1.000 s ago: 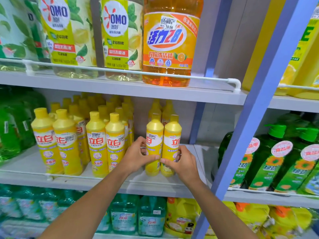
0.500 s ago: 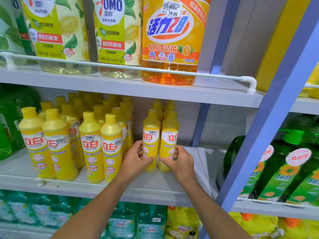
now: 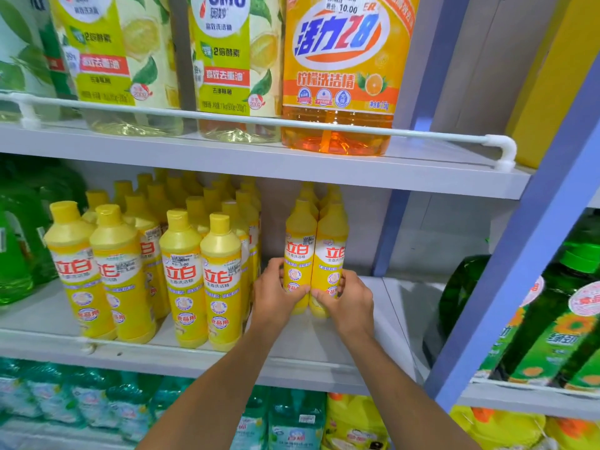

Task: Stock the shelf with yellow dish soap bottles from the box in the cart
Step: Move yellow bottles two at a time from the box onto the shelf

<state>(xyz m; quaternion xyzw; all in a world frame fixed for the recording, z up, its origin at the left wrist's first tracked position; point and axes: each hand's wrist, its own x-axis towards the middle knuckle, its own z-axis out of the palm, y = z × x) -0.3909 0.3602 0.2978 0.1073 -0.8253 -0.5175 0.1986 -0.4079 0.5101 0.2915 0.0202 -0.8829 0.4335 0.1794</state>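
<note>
Two yellow dish soap bottles stand side by side on the middle shelf [image 3: 324,349]. My left hand [image 3: 276,293] grips the left bottle [image 3: 299,251] low on its body. My right hand [image 3: 350,300] grips the right bottle [image 3: 331,251] the same way. More yellow bottles stand in a line behind these two. A block of several matching yellow bottles [image 3: 181,274] fills the shelf to the left, with a narrow gap between it and my left hand. The box and the cart are out of view.
The upper shelf holds big lemon detergent bottles and an orange bottle [image 3: 337,76] behind a white rail [image 3: 389,133]. A blue upright post [image 3: 519,254] stands to the right, with green bottles [image 3: 552,319] beyond it. Green jugs [image 3: 16,248] sit far left.
Both hands have pushed the two front bottles farther back on the shelf, and the camera has moved closer to the shelf.
</note>
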